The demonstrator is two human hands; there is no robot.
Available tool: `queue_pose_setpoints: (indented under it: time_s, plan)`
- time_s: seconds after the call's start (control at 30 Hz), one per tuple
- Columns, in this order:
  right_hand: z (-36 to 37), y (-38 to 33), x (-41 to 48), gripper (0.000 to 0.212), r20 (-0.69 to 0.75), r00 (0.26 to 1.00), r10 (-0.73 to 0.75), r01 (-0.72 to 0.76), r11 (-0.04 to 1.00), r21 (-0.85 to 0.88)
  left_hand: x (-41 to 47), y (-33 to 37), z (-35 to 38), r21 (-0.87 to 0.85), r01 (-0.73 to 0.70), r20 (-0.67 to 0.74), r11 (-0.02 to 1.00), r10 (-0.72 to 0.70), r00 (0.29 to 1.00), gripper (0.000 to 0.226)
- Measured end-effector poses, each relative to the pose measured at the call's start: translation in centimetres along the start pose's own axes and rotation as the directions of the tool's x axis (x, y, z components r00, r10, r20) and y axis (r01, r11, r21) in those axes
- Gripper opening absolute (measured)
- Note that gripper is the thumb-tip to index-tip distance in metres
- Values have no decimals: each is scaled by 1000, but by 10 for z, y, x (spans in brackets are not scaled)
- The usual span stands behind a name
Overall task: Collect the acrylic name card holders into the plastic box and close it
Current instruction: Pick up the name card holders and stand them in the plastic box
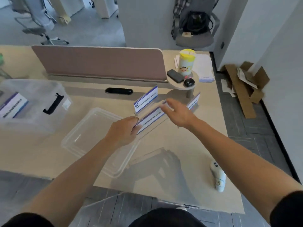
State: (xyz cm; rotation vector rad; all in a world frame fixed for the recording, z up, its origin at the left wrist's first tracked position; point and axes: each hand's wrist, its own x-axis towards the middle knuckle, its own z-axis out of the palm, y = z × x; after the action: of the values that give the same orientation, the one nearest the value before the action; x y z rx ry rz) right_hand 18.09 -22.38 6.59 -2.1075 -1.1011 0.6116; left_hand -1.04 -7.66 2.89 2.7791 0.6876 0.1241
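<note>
1. On the tabletop (188, 153), we see our left hand (122, 131) pinching the near end of 1 acrylic name card holder (151, 117), while our right hand (178, 113) hovers over its far end with fingers spread wide, holding nothing.
2. That holder lies just beyond the clear lid (91, 138) beside us. 2 more holders stand behind it: an upright holder (146, 99) and a right-hand holder (194, 101).
3. Left of us sits the plastic box (32, 104), with 1 holder apparently already inside.
4. We judge the acrylic light, stiff and slick, prone to scratching or chipping if dropped.
5. We would grip it by the short ends or the base fold, not the glossy faces.
</note>
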Motion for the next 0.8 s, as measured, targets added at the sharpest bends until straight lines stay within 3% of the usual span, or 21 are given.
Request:
queue_pose_setpoints:
  time_s: [0.17, 0.27, 0.37, 0.47, 0.53, 0.63, 0.8]
  plan:
    - [94, -93, 9, 63, 96, 990, 102, -129, 930, 343, -71, -69, -35, -39, 155, -102, 987, -158, 982, 23]
    - [143, -151, 10, 65, 109, 983, 147, -180, 877, 445, -117, -110, -57, -73, 214, -152, 974, -223, 963, 23]
    - [183, -203, 14, 57, 112, 986, 121, -159, 869, 468, -157, -145, -80, -128, 272, -181, 954, -293, 939, 22]
    - [217, -248, 20, 44, 137, 990, 37, -93, 898, 429, -192, -181, -99, -313, 309, -137, 898, -365, 921, 56]
    - [234, -272, 27, 45, 148, 989, -5, -56, 912, 406, -213, -204, -109, -431, 259, -70, 864, -319, 945, 76]
    - [254, -299, 48, 41, 162, 986, -35, -34, 913, 407, -236, -235, -114, -397, 160, -40, 904, -191, 981, 89]
    - [290, -327, 101, 44, 256, 963, -86, -36, 899, 436, -236, -280, -125, -319, 177, -106, 931, -221, 970, 80]
